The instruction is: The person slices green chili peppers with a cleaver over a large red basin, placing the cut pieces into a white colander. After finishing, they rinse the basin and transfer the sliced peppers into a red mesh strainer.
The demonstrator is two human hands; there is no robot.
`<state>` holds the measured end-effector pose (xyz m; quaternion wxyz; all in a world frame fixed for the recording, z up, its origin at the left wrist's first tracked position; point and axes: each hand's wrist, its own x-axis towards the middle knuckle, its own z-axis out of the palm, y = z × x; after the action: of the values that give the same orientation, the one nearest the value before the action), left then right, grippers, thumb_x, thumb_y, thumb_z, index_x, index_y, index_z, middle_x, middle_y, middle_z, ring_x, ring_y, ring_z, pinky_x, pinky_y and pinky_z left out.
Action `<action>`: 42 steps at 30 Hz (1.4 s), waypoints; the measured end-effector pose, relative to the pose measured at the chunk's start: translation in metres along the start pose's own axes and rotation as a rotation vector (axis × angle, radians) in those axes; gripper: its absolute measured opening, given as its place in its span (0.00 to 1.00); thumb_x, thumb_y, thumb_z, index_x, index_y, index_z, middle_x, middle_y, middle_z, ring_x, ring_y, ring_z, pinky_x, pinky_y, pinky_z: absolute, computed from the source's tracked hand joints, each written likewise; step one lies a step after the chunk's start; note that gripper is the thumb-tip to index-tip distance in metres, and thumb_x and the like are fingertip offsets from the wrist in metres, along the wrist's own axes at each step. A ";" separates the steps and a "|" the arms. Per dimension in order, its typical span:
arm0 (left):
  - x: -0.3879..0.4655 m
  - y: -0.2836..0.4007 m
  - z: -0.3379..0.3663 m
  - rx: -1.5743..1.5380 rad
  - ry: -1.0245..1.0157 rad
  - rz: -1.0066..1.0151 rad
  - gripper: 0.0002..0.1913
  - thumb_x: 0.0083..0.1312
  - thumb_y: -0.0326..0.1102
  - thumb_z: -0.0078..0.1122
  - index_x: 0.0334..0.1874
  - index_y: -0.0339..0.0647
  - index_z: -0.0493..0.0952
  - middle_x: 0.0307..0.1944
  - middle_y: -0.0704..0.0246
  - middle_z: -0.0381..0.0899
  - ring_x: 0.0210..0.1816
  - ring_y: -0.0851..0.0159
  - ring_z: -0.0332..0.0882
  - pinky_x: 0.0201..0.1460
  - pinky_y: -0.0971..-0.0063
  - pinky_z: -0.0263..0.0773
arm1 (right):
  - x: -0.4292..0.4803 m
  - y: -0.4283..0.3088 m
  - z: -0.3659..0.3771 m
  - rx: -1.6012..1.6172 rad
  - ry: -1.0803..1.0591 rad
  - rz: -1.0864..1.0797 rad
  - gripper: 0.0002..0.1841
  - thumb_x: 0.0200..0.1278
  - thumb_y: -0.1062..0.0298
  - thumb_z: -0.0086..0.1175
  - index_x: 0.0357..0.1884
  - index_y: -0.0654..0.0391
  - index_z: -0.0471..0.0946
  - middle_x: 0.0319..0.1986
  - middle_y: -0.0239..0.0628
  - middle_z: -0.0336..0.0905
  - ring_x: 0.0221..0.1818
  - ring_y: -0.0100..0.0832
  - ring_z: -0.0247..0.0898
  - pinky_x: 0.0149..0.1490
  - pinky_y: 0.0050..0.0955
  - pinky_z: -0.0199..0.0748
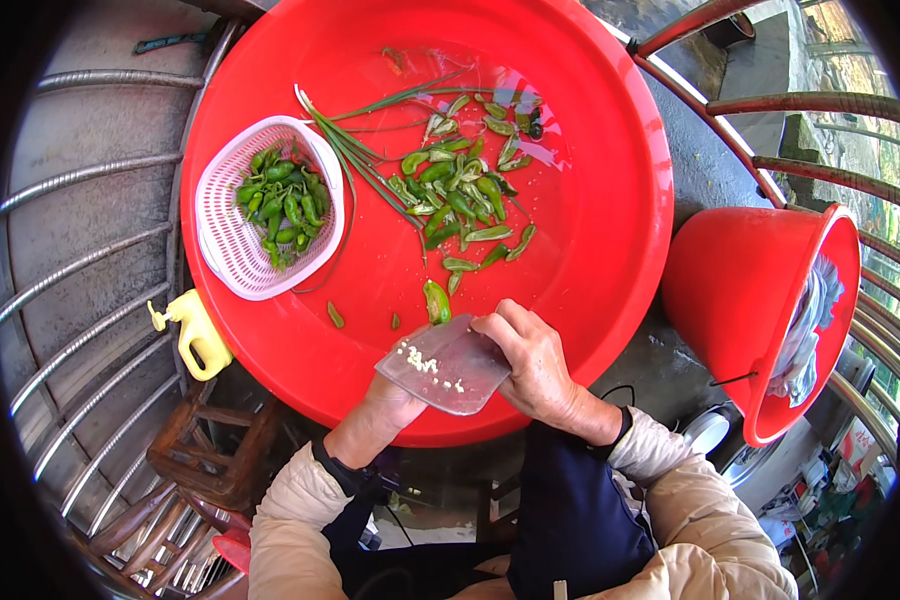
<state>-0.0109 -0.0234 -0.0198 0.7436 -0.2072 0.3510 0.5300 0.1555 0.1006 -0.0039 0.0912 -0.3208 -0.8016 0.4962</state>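
My right hand (pixel 534 361) grips a wide metal knife blade (pixel 457 375), its handle hidden in the fist. Small pale pepper seeds (pixel 422 361) lie scattered on the flat of the blade. Below the blade is my left hand (pixel 388 401), its fingers mostly covered. A cut green pepper (pixel 436 301) sticks out past the blade's far edge, seemingly held in those hidden fingers. Both hands are over the near side of a large red plastic basin (pixel 607 247). Further in lies a spread of slit green peppers (pixel 461 191), with loose seeds around them.
A white slotted basket (pixel 221 244) of whole green peppers stands at the basin's left, beside long scallions (pixel 345 142). Outside are a yellow pump jug (pixel 199 334), a wooden stool (pixel 214 442), metal railings (pixel 94 169) and a tilted red bucket (pixel 742 285) holding cloth (pixel 806 334).
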 end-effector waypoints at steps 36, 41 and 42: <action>0.013 0.002 -0.008 0.227 0.033 0.119 0.15 0.76 0.36 0.42 0.55 0.36 0.76 0.48 0.59 0.83 0.47 0.58 0.85 0.53 0.64 0.82 | 0.002 -0.002 -0.005 -0.200 0.040 -0.187 0.23 0.44 0.76 0.63 0.48 0.61 0.75 0.33 0.41 0.66 0.34 0.43 0.68 0.37 0.40 0.67; 0.010 0.002 0.017 0.144 0.070 0.298 0.10 0.72 0.32 0.54 0.49 0.36 0.77 0.42 0.64 0.85 0.40 0.68 0.86 0.46 0.75 0.82 | 0.007 0.005 0.000 -0.225 0.102 -0.095 0.17 0.49 0.76 0.60 0.44 0.58 0.76 0.32 0.39 0.67 0.36 0.42 0.70 0.39 0.39 0.67; 0.007 0.003 0.021 0.120 0.127 0.306 0.10 0.72 0.32 0.54 0.50 0.35 0.77 0.42 0.64 0.85 0.38 0.67 0.86 0.43 0.75 0.83 | 0.007 0.005 0.002 -0.228 0.098 -0.083 0.16 0.49 0.76 0.60 0.43 0.57 0.76 0.32 0.39 0.67 0.37 0.42 0.70 0.40 0.39 0.67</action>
<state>-0.0058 -0.0037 -0.0111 0.6415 -0.1399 0.4558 0.6010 0.1509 0.1049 -0.0108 0.1137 -0.3194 -0.8600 0.3813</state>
